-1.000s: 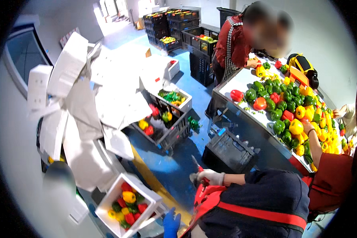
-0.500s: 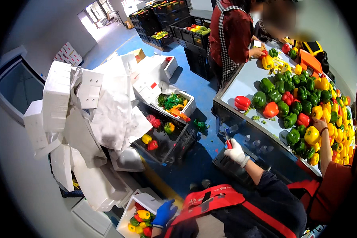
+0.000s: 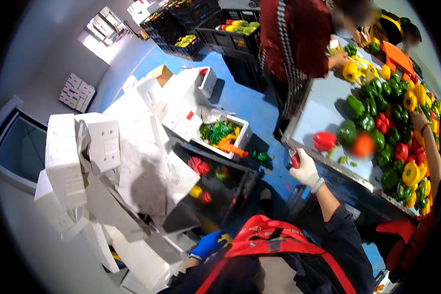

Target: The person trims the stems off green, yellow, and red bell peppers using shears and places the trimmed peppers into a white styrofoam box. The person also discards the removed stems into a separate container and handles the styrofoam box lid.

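Observation:
My right hand (image 3: 306, 169), in a white glove, is closed around red-handled snips (image 3: 295, 160). Their narrow metal blades point up and left, beside the near left corner of the work table (image 3: 323, 100). A red bell pepper (image 3: 324, 141) lies on the table close by, with many green, yellow and red ones to its right. Low in the view, my left hand (image 3: 207, 246) wears a blue glove and stays near my waist. Its fingers curl by a small yellowish patch (image 3: 224, 239), too blurred to name.
A black crate (image 3: 220, 196) with a few peppers stands on the floor, beside a white foam box (image 3: 245, 134) of green and orange scraps. White foam boxes (image 3: 142, 181) are heaped at left. Co-workers stand at the table's far side and right; one hand (image 3: 419, 120) reaches into the peppers.
My view has shifted, and the foam box of peppers beneath my left hand is out of sight. My right hand with the snips is now nearer the table edge. The co-worker's hand at right reaches farther in.

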`<state>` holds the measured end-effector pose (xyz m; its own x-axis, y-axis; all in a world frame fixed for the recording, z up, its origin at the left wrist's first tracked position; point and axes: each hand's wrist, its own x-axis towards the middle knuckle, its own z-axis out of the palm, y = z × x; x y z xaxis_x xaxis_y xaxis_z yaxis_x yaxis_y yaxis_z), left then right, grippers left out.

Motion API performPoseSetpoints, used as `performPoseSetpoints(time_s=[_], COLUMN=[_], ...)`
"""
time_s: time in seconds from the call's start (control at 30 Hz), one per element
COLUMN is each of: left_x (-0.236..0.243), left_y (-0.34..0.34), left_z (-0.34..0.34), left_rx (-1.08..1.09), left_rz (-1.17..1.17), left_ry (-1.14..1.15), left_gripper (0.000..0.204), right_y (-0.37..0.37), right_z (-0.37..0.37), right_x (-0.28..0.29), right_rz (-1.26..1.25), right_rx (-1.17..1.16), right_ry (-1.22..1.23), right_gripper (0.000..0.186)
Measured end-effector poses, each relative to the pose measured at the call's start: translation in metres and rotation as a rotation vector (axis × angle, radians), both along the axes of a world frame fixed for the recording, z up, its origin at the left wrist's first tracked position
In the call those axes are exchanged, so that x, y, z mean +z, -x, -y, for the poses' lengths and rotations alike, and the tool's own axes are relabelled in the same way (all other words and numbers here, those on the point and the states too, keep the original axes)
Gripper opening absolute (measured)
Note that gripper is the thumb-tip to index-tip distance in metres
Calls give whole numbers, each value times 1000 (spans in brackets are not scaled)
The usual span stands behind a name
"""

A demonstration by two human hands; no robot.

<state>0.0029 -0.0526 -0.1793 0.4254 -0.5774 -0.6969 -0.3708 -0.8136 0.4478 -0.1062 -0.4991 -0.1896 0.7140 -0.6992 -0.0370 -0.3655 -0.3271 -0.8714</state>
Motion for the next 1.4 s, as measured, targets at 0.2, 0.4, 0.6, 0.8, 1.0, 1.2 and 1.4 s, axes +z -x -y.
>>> performPoseSetpoints(time_s=[0.2,0.4,0.6,0.8,1.0,1.2,1.4], left_x=[-25,-54,-65,-38,-44,-80,-39], left_y=[-109,-179,-181,-178,-175,-202,-214], left_z=[61,94,121,153,146,163,246], left_rx=[268,-156,-135,-112,136,-132,-514], left_rz=[-9,147,28,57,-253,-75,166], left_ry=[370,219,283,285,296,497,494], left_gripper=[49,44,46,48,49,44,42], right_y=[-87,-116,-127,-118,-127,-118,-91], right_z=[29,39,46,49,53,66,117], right_x=[-13,-33,-28,-31,-21,-29,30], right_rz=[-161,-369,-400,-474,-511,-430,-779], right_rx=[-42,-133,-146,-146,-87,-140,-74], right_ry=[17,52,-31,85,-11,-64,256], right_gripper=[49,39,37,39,36,39,40])
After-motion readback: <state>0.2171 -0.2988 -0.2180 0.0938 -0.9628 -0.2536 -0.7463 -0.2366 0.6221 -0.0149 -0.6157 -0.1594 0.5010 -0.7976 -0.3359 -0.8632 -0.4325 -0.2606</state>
